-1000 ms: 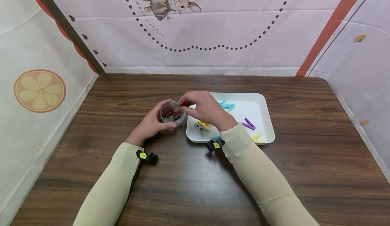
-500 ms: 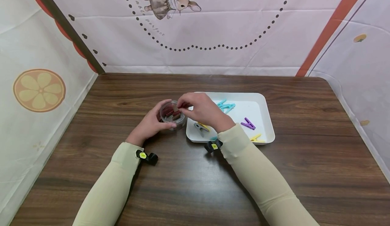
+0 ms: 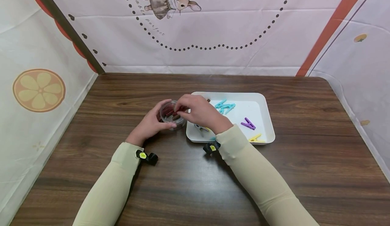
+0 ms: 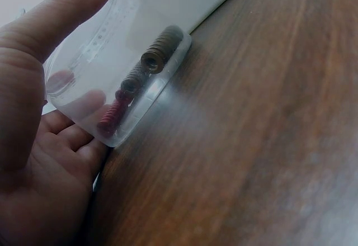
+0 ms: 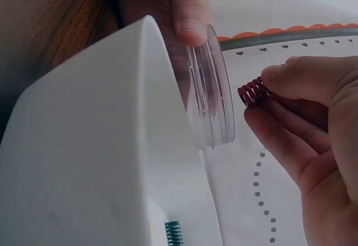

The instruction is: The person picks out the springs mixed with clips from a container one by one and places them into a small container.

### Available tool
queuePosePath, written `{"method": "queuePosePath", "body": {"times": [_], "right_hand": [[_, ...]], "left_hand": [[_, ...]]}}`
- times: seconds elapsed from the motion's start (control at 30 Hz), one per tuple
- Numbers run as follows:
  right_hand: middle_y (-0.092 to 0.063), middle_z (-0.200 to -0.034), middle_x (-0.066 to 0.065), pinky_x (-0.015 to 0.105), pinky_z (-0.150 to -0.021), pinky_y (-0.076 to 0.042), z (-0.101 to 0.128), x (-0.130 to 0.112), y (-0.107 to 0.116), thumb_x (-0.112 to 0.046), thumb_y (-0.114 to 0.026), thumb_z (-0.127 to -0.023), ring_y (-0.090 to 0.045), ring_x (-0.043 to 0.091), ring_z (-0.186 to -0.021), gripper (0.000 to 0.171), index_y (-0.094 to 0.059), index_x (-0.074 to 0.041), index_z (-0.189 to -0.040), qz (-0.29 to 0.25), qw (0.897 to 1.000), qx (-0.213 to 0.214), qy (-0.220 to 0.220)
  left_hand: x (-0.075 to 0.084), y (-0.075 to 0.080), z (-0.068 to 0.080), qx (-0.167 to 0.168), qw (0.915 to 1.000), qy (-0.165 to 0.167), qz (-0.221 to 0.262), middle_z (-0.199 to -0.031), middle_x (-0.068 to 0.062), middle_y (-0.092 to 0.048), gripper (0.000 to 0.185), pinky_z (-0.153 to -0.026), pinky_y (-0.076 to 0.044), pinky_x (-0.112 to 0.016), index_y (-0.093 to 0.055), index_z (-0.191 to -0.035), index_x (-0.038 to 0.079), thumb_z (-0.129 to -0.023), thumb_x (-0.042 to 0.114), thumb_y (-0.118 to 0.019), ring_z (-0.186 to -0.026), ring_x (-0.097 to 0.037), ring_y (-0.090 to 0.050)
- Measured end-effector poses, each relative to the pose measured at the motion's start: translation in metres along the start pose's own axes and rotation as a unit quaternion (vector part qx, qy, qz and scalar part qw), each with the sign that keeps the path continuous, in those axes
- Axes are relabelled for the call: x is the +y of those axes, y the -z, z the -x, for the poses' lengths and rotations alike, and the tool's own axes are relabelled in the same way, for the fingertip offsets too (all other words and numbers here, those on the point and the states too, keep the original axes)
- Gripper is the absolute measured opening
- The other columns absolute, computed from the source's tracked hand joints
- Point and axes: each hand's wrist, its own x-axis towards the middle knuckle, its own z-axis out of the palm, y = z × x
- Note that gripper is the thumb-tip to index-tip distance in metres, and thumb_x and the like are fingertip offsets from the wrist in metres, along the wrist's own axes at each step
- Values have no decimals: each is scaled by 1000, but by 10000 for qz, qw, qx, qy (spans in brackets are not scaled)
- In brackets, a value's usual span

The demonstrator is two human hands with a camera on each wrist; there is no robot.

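Note:
My left hand (image 3: pixel 152 122) grips a clear round jar (image 3: pixel 166 118) from its left side, thumb along the near wall. Several coil springs lie in the jar; the left wrist view shows a dark brown spring (image 4: pixel 162 49) and a red spring (image 4: pixel 113 116) through its wall. Above the jar's mouth, my right hand (image 3: pixel 201 110) pinches another red coil spring (image 5: pixel 254 92) between thumb and fingers. That spring stands apart from the jar's rim (image 5: pixel 228 98) in the right wrist view.
Right of the jar stands a white tray (image 3: pixel 259 107). It holds teal clips (image 3: pixel 225 107), a purple clip (image 3: pixel 248 123), a yellow clip (image 3: pixel 257 138) and a grey clip (image 3: pixel 199 128). A green spring (image 5: pixel 174 233) also lies there. Printed cloth (image 3: pixel 231 29) hangs behind the table.
My right hand has shifted a little left and towards me, its fingertips now farther over the jar's mouth. The left hand and the jar have stayed in place.

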Motion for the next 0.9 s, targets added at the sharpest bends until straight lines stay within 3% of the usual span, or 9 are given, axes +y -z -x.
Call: {"method": "queuePosePath", "body": {"times": [0.47,0.73,0.9], "right_hand": [[-68,-100,-1,22,-78,-51,1,2,-4,-13,-67,-91,-62,10,-87,9,-69,-12,-100,114,9998,-137,-6],[-68,-100,-1,23,-79,-51,1,3,-3,-12,-67,-91,-62,11,-87,9,-69,-12,-100,147,9998,-159,38],[-67,-100,-1,24,-79,-51,1,2,-4,-12,-66,-91,-62,11,-87,9,-69,-12,-100,158,9997,-168,51]], "left_hand": [[1,0,-1,-11,9999,76,106,-142,-4,-49,91,-110,-37,-46,-31,-149,20,-75,21,-85,-131,-22,-48],[27,0,7,-110,9997,76,189,-142,-10,-49,90,-111,-35,-49,-30,-148,9,-76,17,-84,-133,-30,-46],[30,0,7,-112,9998,70,138,-143,-12,-48,90,-110,-35,-50,-30,-148,7,-76,16,-84,-133,-31,-46]]}}
